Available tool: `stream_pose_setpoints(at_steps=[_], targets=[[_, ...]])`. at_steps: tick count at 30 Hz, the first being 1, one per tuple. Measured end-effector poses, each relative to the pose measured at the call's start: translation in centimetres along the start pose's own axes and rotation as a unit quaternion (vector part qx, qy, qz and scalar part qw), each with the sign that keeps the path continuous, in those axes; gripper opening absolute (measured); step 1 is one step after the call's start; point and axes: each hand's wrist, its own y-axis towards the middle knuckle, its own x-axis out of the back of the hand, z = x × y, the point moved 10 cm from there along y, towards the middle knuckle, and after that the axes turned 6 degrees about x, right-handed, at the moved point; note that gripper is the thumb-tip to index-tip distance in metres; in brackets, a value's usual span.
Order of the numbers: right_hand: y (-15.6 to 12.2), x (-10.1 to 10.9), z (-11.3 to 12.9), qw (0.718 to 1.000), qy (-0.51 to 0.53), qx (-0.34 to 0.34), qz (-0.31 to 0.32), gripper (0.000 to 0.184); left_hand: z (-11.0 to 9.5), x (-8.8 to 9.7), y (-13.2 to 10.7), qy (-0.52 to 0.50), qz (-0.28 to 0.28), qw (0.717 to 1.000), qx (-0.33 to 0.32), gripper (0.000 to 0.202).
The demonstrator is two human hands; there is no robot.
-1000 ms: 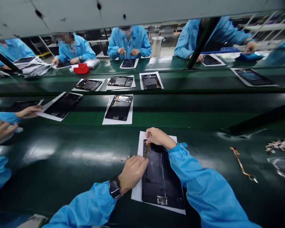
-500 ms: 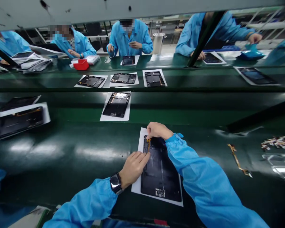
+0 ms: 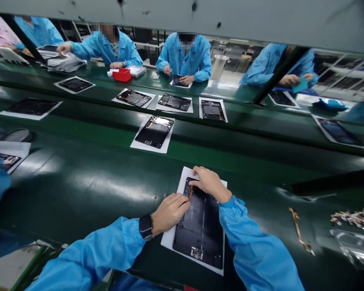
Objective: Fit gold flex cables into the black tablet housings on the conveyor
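In front of me a black tablet housing lies on a white sheet, its inner side facing up. An orange flex cable runs along its upper left edge. My left hand, with a dark watch on the wrist, has its fingers closed on the lower end of the cable. At the top left corner my right hand bends over the housing, its fingers pinched on the cable's upper end. The exact fingertip contact is partly hidden.
Another flex cable lies to the right, near a pile of small flex cables and a clear plastic bag. Ahead, another open tablet rests on paper. Several co-workers in blue sit across the line. A dark post slants in from the right.
My head view has turned and tilted. My right hand has shifted slightly along the upper left corner; my left hand stays by the cable. At the left, a co-worker's held tablet has moved lower.
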Motion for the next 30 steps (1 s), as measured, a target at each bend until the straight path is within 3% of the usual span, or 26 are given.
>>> stream_pose_setpoints(at_steps=[5,11,19,30], targets=[[-1.4,-0.5,-1.0,0.996,0.048,0.005,-0.07,0.027,-0.4,-0.4,-0.5,-0.008,-0.02,0.999,-0.042,0.023],[-1.1,-0.6,-1.5,0.991,0.115,0.01,-0.075,0.028,-0.4,-1.3,-0.8,-0.013,0.022,0.998,-0.054,0.026],[-1.2,-0.7,-1.9,0.99,0.112,0.008,-0.082,0.033,0.2,-1.7,-0.7,-0.012,0.053,0.997,-0.045,0.024],[-1.2,-0.6,-1.9,0.989,0.12,0.011,-0.087,0.033,0.1,-1.4,-0.4,-0.02,0.063,0.997,-0.041,0.02]])
